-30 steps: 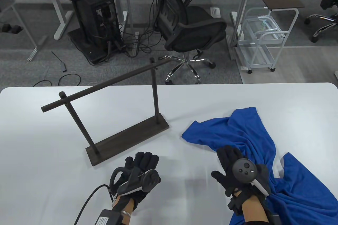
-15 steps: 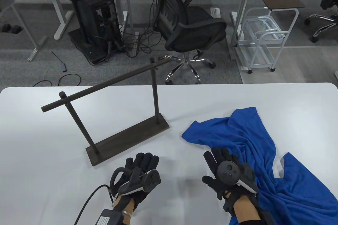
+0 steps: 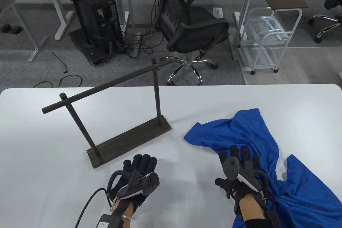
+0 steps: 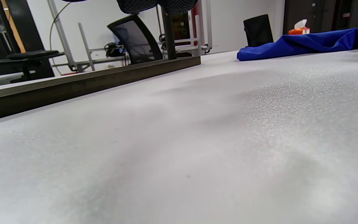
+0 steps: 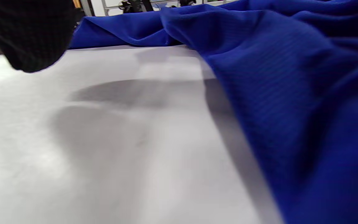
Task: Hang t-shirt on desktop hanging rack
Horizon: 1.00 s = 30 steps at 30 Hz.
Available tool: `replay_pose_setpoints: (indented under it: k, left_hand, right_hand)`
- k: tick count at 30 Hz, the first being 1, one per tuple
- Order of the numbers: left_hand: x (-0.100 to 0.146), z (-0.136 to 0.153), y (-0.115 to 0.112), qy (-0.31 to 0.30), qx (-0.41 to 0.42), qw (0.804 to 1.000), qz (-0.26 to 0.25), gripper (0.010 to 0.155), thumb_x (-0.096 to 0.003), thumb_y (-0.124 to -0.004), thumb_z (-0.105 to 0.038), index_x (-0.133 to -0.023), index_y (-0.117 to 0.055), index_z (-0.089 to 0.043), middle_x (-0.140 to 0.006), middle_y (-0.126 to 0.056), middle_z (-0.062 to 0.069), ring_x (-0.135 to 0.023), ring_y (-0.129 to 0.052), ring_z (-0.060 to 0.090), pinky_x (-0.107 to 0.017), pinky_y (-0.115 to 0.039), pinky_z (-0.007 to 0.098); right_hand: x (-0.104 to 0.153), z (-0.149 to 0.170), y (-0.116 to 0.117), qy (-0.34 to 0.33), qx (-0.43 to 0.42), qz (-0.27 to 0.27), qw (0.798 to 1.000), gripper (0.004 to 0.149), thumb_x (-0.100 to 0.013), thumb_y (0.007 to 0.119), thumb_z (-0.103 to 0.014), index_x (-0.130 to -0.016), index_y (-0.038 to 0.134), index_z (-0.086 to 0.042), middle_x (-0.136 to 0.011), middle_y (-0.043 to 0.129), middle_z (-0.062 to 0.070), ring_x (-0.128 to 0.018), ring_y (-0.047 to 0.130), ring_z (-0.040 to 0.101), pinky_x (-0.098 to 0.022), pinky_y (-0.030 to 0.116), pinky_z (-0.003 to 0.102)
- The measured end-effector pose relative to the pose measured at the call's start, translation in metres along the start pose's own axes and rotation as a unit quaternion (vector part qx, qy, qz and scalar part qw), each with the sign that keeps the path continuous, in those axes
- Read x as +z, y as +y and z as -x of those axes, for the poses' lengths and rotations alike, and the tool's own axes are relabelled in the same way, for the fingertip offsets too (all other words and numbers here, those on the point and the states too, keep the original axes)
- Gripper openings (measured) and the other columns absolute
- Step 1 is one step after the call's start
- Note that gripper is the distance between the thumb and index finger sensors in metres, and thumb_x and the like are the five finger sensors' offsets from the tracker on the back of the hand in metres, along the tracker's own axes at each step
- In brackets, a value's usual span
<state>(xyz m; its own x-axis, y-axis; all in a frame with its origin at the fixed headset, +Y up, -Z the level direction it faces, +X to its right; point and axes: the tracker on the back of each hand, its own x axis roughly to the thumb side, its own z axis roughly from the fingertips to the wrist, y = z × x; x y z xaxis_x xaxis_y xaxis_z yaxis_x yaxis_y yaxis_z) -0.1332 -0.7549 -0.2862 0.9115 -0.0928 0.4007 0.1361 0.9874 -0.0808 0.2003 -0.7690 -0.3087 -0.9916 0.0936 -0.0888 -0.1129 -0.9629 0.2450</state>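
A crumpled blue t-shirt (image 3: 253,137) lies on the right of the white table (image 3: 40,158). The dark wooden hanging rack (image 3: 128,139) stands at centre left, and its top bar (image 3: 107,86) is bare. My right hand (image 3: 237,158) is open with fingers spread over the shirt's near-left edge and grips nothing. My left hand (image 3: 140,162) is open and low on the table just in front of the rack's base. The left wrist view shows the base (image 4: 89,81) and the shirt (image 4: 306,43). The right wrist view shows shirt folds (image 5: 291,77) and a gloved finger (image 5: 29,31).
Beyond the table's far edge stand a black office chair (image 3: 192,24), a computer stand (image 3: 90,19) and a white wire cart (image 3: 267,41). A cable (image 3: 85,206) runs from my left wrist across the table's near edge.
My right hand swung left off the shirt, then came back over its edge with fingers spread wider. My left hand slid slightly left. The shirt and rack have not moved.
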Motion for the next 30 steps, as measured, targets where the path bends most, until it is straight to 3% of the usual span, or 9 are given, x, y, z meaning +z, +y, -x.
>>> replay_pose_setpoints:
  k: [8,17,27,30]
  left_hand:
    - [0.002,0.001,-0.001,0.002,-0.01,1.0,0.005,0.082,-0.0437,-0.051,-0.061,-0.109,-0.028,-0.019,-0.115,-0.037,0.017,-0.105,-0.046,0.047,-0.069,-0.048,0.07]
    - [0.001,0.006,-0.006,0.01,-0.012,1.0,0.017,0.082,-0.0438,-0.051,-0.061,-0.109,-0.028,-0.019,-0.115,-0.037,0.017,-0.105,-0.045,0.047,-0.069,-0.047,0.07]
    - [-0.002,0.008,-0.013,0.014,-0.011,0.999,0.036,0.081,-0.0437,-0.051,-0.061,-0.109,-0.028,-0.019,-0.115,-0.037,0.016,-0.105,-0.045,0.046,-0.069,-0.047,0.07]
    - [-0.001,0.008,-0.013,0.014,-0.011,0.999,0.037,0.082,-0.0436,-0.051,-0.061,-0.109,-0.028,-0.019,-0.115,-0.037,0.016,-0.105,-0.045,0.047,-0.069,-0.047,0.07]
  right_hand:
    - [-0.026,0.025,0.0,0.116,0.019,-0.045,0.992,0.1,-0.03,0.083,-0.056,-0.088,0.001,-0.051,-0.099,-0.019,-0.012,-0.093,-0.024,0.026,-0.063,-0.017,0.062]
    - [-0.05,0.065,-0.004,0.233,-0.072,-0.099,0.965,0.107,-0.027,0.086,-0.059,-0.083,-0.004,-0.053,-0.095,-0.025,-0.014,-0.091,-0.029,0.024,-0.062,-0.021,0.06]
    - [-0.06,0.101,0.008,0.281,-0.173,-0.147,0.932,0.117,-0.015,0.092,-0.062,-0.08,-0.005,-0.056,-0.091,-0.028,-0.013,-0.089,-0.032,0.023,-0.063,-0.019,0.062]
    - [-0.06,0.105,0.013,0.281,-0.198,-0.16,0.925,0.115,-0.015,0.092,-0.063,-0.084,0.0,-0.054,-0.102,-0.013,-0.004,-0.096,-0.017,0.031,-0.07,-0.007,0.064]
